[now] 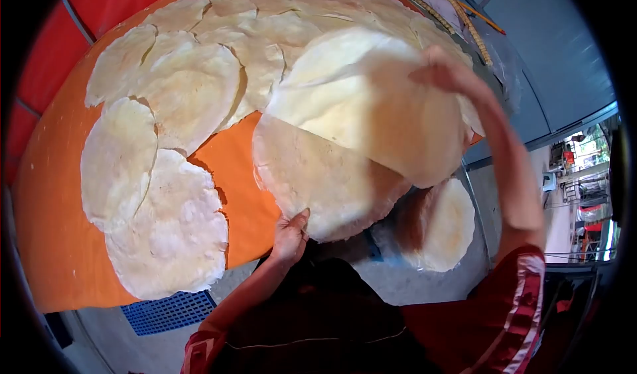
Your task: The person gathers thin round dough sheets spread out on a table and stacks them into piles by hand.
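Note:
My left hand (290, 237) pinches the near edge of a large, thin, round flatbread (318, 175) between thumb and fingers. A second broad flatbread (398, 102) overlaps it from above, its right part blurred and in shadow. At the far right edge of that upper flatbread is my right hand (441, 71), smeared by motion, with its thumb over the sheet and its fingers at the rim. Another round flatbread (446, 228) shows low on the right, beyond the cloth's near edge, partly blurred.
Many overlapping flatbreads (186, 85) cover the far and left parts of an orange cloth surface (249, 168). A blue plastic crate (169, 313) is below its near edge. Cane-like rods (472, 32) lie at the top right beside a grey panel (554, 56). Red padding (113, 6) borders the far left.

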`<state>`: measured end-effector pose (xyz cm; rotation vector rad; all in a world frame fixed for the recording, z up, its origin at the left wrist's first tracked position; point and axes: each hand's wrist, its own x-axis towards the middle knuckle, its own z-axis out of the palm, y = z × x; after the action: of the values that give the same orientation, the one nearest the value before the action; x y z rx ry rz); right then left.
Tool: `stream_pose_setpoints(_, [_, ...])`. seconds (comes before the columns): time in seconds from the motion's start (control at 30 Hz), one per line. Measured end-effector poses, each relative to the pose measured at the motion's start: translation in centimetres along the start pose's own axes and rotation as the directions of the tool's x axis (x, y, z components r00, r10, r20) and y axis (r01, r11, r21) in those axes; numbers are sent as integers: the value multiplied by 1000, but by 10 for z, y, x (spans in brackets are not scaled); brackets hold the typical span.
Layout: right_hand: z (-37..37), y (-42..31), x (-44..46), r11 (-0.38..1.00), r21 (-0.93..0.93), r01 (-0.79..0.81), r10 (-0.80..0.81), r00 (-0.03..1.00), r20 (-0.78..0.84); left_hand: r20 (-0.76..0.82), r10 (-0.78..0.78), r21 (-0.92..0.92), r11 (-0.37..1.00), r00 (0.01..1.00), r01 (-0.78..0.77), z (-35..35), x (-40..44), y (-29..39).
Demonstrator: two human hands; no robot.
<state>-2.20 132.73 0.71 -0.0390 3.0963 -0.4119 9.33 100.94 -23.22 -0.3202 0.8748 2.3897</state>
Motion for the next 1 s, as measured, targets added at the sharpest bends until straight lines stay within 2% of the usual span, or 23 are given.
stream_pose_setpoints(0.03, [-21,12,17,973,-229,9,9,997,76,13,-7,16,1000,1000,7,-3,4,0])
stream_pose_setpoints(0.1, [-72,3,22,992,-108,67,-75,995,-68,10,3,1,1000,1000,-3,-7,7,-2])
stream_pose_setpoints(0.13, [-93,14,24,977,154,150,-133,984,-119,1,5,-13,1000,1000,-5,-9,6,-5])
stream_pose_setpoints(0.17, [-112,-24,11,998,-17,-63,60,987,-147,-2,-4,-25,1000,1000,4,-9,4,-5])
stream_pose_setpoints(0.2, [-116,-93,-18,938,-241,-248,160,930,-331,1,-15,-36,999,1000,15,-7,4,-3])
stream_pose_setpoints(0.27, [-96,-107,-32,932,-347,-103,11,967,-256,35,-13,-42,999,999,15,-2,4,-2])
stream_pose_setpoints(0.3, [-80,-106,-35,919,-394,-25,-65,975,-214,57,-1,-35,999,998,3,-2,4,-1])
stream_pose_setpoints(0.33, [-43,-101,-48,949,-312,49,-122,968,-218,76,14,-28,1000,997,-12,-2,3,0])
stream_pose_setpoints(0.4, [32,-92,-75,968,-144,205,-234,946,-225,97,-25,-158,987,995,40,4,0,7])
stream_pose_setpoints(0.5, [178,-125,-105,834,-447,323,-276,946,168,214,52,-266,964,976,7,-3,-2,5])
stream_pose_setpoints(0.53, [214,-133,-123,863,-393,319,-287,948,138,266,97,-285,958,959,-17,-8,-1,1])
stream_pose_setpoints(0.57, [251,-140,-142,886,-337,317,-298,948,107,225,58,-181,983,973,-17,-18,1,-7])
stream_pose_setpoints(0.6, [257,-144,-151,864,-373,338,-388,919,-66,177,27,-74,997,984,-14,-25,4,-12])
stream_pose_setpoints(0.63, [241,-138,-147,920,-112,377,-380,925,-6,78,160,120,978,984,-169,5,-1,-3])
stream_pose_setpoints(0.67, [215,-123,-144,918,160,363,-376,925,59,79,212,132,966,974,-221,-6,-2,-12])
stream_pose_setpoints(0.7, [188,-105,-137,927,369,-58,-119,890,440,95,259,144,952,961,-270,-25,2,-29])
stream_pose_setpoints(0.73, [220,-51,-139,933,356,52,-111,983,147,124,300,151,936,946,-317,-32,8,-38])
stream_pose_setpoints(0.77, [219,-19,-136,969,232,82,-84,996,3,-131,236,472,869,963,-149,-11,9,-24])
stream_pose_setpoints(0.8, [218,13,-133,992,103,71,-56,988,-142,-97,295,537,820,951,-200,-9,9,-18])
stream_pose_setpoints(0.83, [183,26,-127,995,-98,-11,-2,992,-125,-41,433,568,752,901,-335,14,5,-4])
stream_pose_setpoints(0.93, [208,106,-136,968,-227,-109,61,976,-208,-39,413,539,775,910,-328,2,0,42])
stream_pose_setpoints(0.97, [210,122,-139,992,-81,-102,81,972,-221,-56,396,530,790,916,-309,-5,0,51])
stream_pose_setpoints(1.0, [208,133,-141,991,-83,-101,82,976,-203,-88,383,524,803,919,-284,-11,-2,57])
